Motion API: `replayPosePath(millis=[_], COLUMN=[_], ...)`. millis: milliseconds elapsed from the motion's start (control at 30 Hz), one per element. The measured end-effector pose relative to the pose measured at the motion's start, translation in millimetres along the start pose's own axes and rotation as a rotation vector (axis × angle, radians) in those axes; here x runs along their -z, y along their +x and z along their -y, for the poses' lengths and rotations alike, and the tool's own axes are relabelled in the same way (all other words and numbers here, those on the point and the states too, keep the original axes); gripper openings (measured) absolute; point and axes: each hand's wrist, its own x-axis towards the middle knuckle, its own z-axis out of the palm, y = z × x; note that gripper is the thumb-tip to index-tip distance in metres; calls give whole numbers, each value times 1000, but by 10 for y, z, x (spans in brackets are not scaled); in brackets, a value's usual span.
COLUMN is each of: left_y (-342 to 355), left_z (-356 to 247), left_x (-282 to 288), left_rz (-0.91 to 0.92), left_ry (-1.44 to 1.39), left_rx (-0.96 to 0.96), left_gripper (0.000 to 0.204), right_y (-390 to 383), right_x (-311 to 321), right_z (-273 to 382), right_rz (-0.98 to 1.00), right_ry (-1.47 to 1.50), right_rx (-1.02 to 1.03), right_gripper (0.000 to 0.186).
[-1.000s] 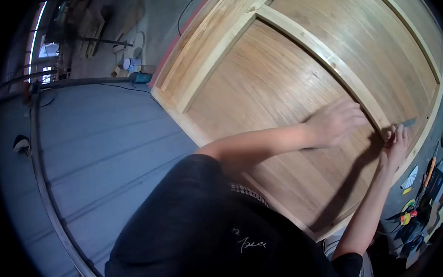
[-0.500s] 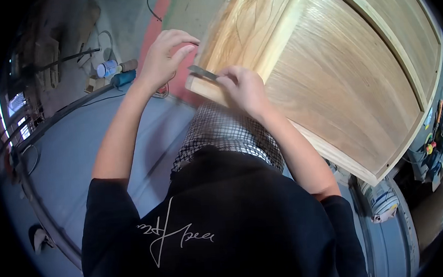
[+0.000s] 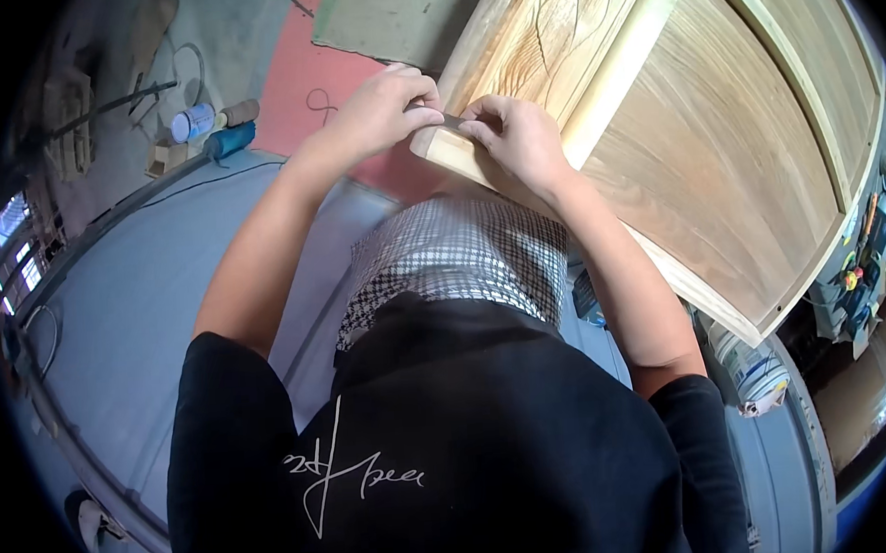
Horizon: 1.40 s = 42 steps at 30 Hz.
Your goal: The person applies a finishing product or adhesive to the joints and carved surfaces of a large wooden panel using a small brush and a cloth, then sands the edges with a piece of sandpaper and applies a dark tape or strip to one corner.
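A thin, dark grey flat strip (image 3: 451, 121) lies over the near left corner of a pale wooden panel (image 3: 732, 151) with a raised frame. My right hand (image 3: 524, 140) is closed, thumb and fingers pinching the strip's right end. At its other end my left hand (image 3: 394, 107) is closed too, fingertips pressed together on the strip. Whether the strip is sandpaper or a metal scraper cannot be made out. Just below the hands is the bare end of the wooden edge rail (image 3: 467, 163). A carved, wavy-grained band (image 3: 550, 31) runs away from that corner.
A white and blue jar (image 3: 192, 122) and a teal roll (image 3: 228, 141) stand at the far left beside a dark rail. A white bucket (image 3: 754, 370) sits under the panel's right corner. Assorted tools (image 3: 857, 275) hang or lie at the right edge.
My left hand has come down and right to the strip, which only my right hand held before. The right hand has shifted slightly right and up, and the view has moved a little.
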Motion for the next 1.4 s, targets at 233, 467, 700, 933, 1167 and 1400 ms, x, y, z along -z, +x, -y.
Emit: replayPosePath(millis=[233, 467, 700, 933, 1167, 1400], left_y=[-101, -145, -144, -145, -146, -189], left_z=[-42, -55, -31, -16, -57, -16], left_x=[16, 10, 27, 23, 44, 6], left_rz=[25, -10, 27, 50, 66, 18], left_ry=[-39, -17, -74, -121, -80, -86], left_rx=[11, 21, 19, 52, 42, 7], left_gripper=[15, 12, 9, 10, 10, 8], right_y=[-88, -167, -154, -147, -166, -222], right_x=[-93, -127, -160, -181, -272, -295], right_z=[-39, 72, 34, 21, 4, 21], right_rz=[-105, -130, -156, -167, -238, -242], right_ry=[-27, -13, -50, -23, -36, -2], right_rx=[75, 21, 81, 80, 120, 70], right_gripper=[21, 20, 20, 16, 14, 12])
